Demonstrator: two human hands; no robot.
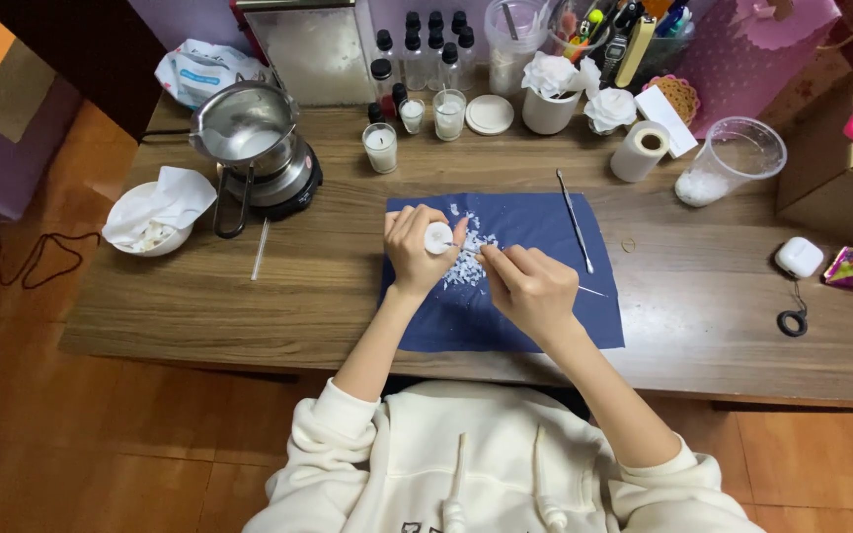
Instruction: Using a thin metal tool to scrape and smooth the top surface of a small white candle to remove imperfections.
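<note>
My left hand (pixel 412 247) grips a small white wax piece (pixel 437 238) over a dark blue cloth (pixel 535 316) on the wooden table. My right hand (pixel 528 284) holds a thin metal tool (pixel 589 291) whose tip points at the white piece. Its tail sticks out to the right of my hand. White wax shavings (pixel 466 259) lie scattered on the cloth between and under my hands. A second slender metal tool (pixel 575 220) lies on the cloth to the right, apart from both hands.
A metal melting pot on a small hotplate (pixel 254 148) and a white bowl (pixel 155 217) stand at the left. Small glass candles (pixel 379 148), dark-capped bottles, a paper roll (pixel 640 150) and a clear plastic cup (pixel 733 158) line the back. A white earbud case (pixel 799 257) lies right.
</note>
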